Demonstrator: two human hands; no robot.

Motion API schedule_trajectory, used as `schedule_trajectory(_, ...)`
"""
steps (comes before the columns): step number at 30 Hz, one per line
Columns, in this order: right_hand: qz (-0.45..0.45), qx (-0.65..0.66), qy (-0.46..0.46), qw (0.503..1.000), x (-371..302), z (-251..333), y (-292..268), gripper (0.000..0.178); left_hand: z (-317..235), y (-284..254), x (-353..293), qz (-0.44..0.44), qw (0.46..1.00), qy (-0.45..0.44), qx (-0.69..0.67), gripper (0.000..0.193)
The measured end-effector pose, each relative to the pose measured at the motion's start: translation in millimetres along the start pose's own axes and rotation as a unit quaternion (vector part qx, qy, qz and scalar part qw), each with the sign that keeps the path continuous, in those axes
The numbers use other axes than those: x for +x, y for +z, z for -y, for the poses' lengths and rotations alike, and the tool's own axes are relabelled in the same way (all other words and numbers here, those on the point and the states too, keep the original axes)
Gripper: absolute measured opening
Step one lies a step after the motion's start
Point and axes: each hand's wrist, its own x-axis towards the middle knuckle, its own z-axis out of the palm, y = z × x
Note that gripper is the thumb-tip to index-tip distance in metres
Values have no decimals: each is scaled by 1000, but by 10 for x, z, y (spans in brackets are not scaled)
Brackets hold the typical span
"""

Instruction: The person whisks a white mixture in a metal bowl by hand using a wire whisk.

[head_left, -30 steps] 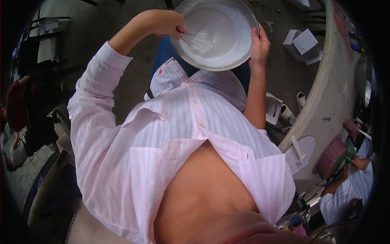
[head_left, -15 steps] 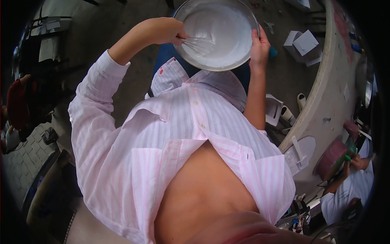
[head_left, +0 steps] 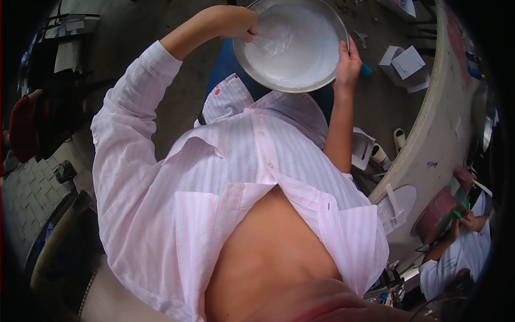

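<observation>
The left hand [head_left: 240, 23] has its fingers closed around the handle of a wire whisk [head_left: 274, 44], most of that handle hidden in the grip. The wires sit in the white mixture [head_left: 316, 49] at the left of the metal bowl [head_left: 291, 90]. A stroke too brisk so near the rim could flick mixture onto the striped shirt [head_left: 244, 145] or the blue trousers [head_left: 222, 67]. The bowl is above the lap; whether it rests on the knees cannot be told. The right hand [head_left: 348, 68] has its fingers clamped on the bowl's right rim — seemingly its main steadying hold — so a loosening there, or a hard push of the whisk, could swing or tip the bowl and spill its load.

Counted from left to right: 1 left hand, 1 whisk, 1 bowl with 1 batch of mixture, 1 right hand. Beyond these come 2 pale shoes [head_left: 398, 139] and 1 open white box [head_left: 401, 65] on the floor, then 1 curved surface [head_left: 429, 134], 1 pink drum-shaped item [head_left: 435, 214] — perhaps a cake — and 2 co-worker's hands [head_left: 470, 221] beside it.
</observation>
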Motion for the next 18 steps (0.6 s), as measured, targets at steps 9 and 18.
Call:
schedule_trajectory(9,-4,-30,-6,1000,-21,34,3,32,-415,-282,-51,173,981,-86,-23,32)
schedule_trajectory(18,-10,-36,-6,999,-35,46,28,32,-563,-210,-248,176,982,-69,-3,29)
